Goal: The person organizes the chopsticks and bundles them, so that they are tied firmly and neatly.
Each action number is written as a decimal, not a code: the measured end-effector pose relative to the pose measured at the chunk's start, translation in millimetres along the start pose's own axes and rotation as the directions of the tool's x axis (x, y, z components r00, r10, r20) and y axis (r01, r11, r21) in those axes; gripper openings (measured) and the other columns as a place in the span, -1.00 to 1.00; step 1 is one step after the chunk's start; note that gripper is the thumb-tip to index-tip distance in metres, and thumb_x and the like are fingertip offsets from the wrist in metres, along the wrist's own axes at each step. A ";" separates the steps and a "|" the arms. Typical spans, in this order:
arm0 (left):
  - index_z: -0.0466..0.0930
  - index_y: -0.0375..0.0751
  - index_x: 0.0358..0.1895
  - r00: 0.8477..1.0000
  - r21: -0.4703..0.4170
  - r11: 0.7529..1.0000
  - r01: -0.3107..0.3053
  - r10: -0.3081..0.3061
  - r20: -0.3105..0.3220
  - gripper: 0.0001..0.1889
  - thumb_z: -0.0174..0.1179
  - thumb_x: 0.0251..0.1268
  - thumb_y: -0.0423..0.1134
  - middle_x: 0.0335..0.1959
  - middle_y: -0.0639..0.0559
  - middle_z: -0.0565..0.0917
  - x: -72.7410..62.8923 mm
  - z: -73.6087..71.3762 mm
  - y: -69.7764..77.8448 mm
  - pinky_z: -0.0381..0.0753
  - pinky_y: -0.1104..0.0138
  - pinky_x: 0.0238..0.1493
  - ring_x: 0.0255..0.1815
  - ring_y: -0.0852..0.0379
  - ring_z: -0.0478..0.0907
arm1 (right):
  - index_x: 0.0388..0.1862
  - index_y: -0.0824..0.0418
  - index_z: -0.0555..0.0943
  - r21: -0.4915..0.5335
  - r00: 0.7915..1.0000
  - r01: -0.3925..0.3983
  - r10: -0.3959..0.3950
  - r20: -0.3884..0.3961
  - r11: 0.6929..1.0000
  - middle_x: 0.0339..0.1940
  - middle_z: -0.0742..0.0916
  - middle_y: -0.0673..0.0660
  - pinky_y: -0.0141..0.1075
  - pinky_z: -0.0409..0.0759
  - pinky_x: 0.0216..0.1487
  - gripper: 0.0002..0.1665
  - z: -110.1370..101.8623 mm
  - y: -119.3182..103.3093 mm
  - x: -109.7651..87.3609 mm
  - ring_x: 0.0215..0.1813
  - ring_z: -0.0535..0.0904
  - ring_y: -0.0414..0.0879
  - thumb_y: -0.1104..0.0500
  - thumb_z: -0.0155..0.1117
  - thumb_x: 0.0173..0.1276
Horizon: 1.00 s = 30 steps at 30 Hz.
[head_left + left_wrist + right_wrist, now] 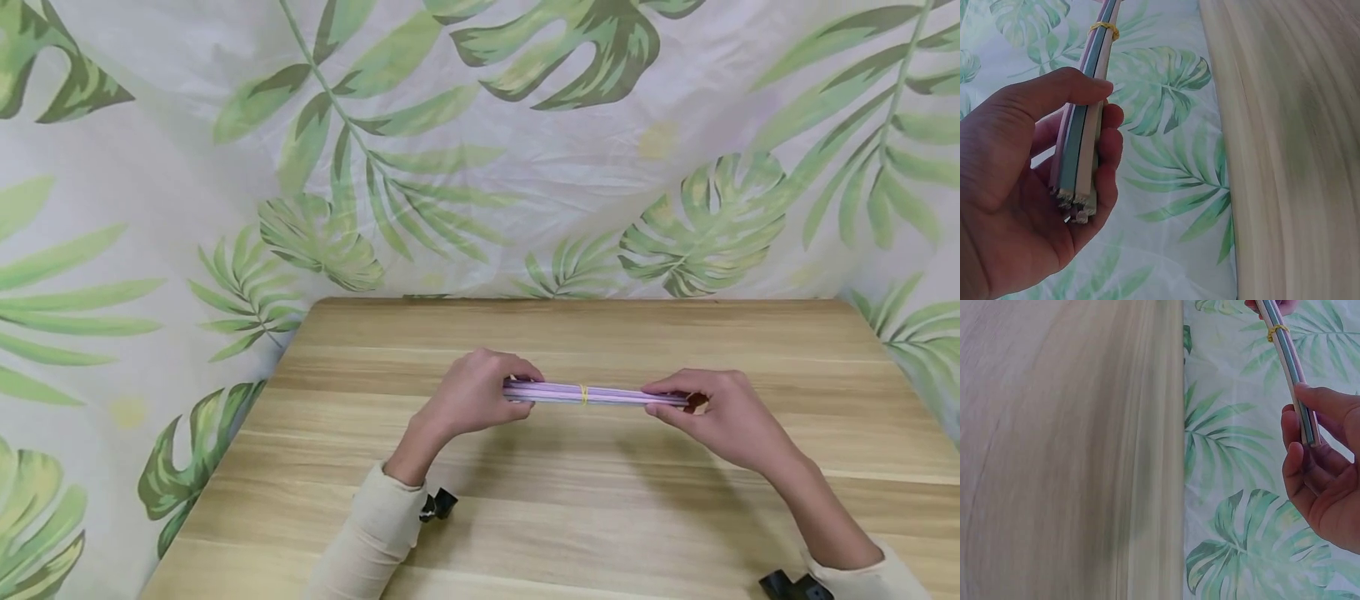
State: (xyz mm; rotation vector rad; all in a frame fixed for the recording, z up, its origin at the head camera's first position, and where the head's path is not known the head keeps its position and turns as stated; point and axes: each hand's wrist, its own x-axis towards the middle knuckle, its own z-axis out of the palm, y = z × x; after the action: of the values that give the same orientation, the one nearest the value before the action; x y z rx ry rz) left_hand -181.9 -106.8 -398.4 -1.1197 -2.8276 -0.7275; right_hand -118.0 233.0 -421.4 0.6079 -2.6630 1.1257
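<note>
A bundle of slim pastel sticks point(551, 392) is held level above the table, with a yellow rubber band point(584, 394) around its middle. My left hand point(480, 392) grips the bundle's left end, the thumb on the near side and the fingers curled behind. At the other end, my right hand point(723, 417) pinches the sticks between thumb and fingers. In the left wrist view, pink, blue-green and cream sticks point(1082, 144) show, their uneven ends close to the palm. The right wrist view shows the opposite end of the sticks point(1291, 372) between thumb and fingertips.
Below the hands is a wood-grain table point(570, 525), its far edge meeting a leaf-patterned cloth backdrop point(525, 192). Black wrist devices point(439, 505) sit at both cuffs. Light sleeves point(382, 525) cover the forearms.
</note>
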 end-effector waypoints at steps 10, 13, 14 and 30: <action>0.85 -0.14 -0.02 0.998 -0.068 0.998 0.000 -0.004 -0.059 -0.72 0.57 0.18 -0.34 -0.14 0.06 0.84 -9.8 5.6 -19.2 0.68 0.38 -0.14 -0.23 0.22 0.70 | -0.08 0.00 0.87 -0.007 0.997 0.072 -0.072 -0.016 0.997 -0.27 0.83 -0.16 -0.45 0.65 -0.33 -0.74 5.9 10.9 4.0 -0.36 0.62 -0.40 0.28 0.61 0.30; 0.85 -0.14 -0.03 0.997 -0.080 0.997 -0.005 -0.001 -0.077 -0.72 0.59 0.18 -0.32 -0.15 0.06 0.85 -10.7 12.6 -24.3 0.68 0.39 -0.14 -0.22 0.22 0.72 | -0.08 0.01 0.87 0.011 0.996 0.084 -0.084 -0.011 0.996 -0.25 0.82 -0.16 -0.46 0.65 -0.32 -0.72 8.0 16.9 5.3 -0.35 0.63 -0.41 0.30 0.61 0.29; 0.85 -0.14 -0.03 0.997 -0.083 0.997 -0.006 0.000 -0.078 -0.72 0.59 0.18 -0.32 -0.15 0.06 0.85 -11.0 15.3 -25.9 0.68 0.39 -0.14 -0.22 0.22 0.72 | -0.08 0.01 0.87 0.018 0.996 0.086 -0.086 -0.007 0.996 -0.25 0.82 -0.16 -0.46 0.65 -0.32 -0.72 8.6 19.0 5.6 -0.35 0.63 -0.41 0.31 0.61 0.29; 0.85 -0.17 -0.02 1.000 -0.149 0.989 -0.013 0.017 0.025 -0.72 0.60 0.19 -0.32 -0.13 0.01 0.87 -9.3 41.8 -46.7 0.67 0.44 -0.13 -0.19 0.22 0.74 | -0.15 0.04 0.88 0.051 0.993 0.006 -0.012 0.119 0.999 -0.29 0.85 -0.10 -0.41 0.70 -0.26 -0.80 23.0 48.0 8.4 -0.29 0.64 -0.43 0.29 0.61 0.29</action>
State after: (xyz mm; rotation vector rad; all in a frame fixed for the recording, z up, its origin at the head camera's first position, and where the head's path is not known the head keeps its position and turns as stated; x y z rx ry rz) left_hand -199.0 -124.7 -456.8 -1.1763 -2.8234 -0.9439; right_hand -146.9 244.1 -465.5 0.7177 -2.7350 1.1937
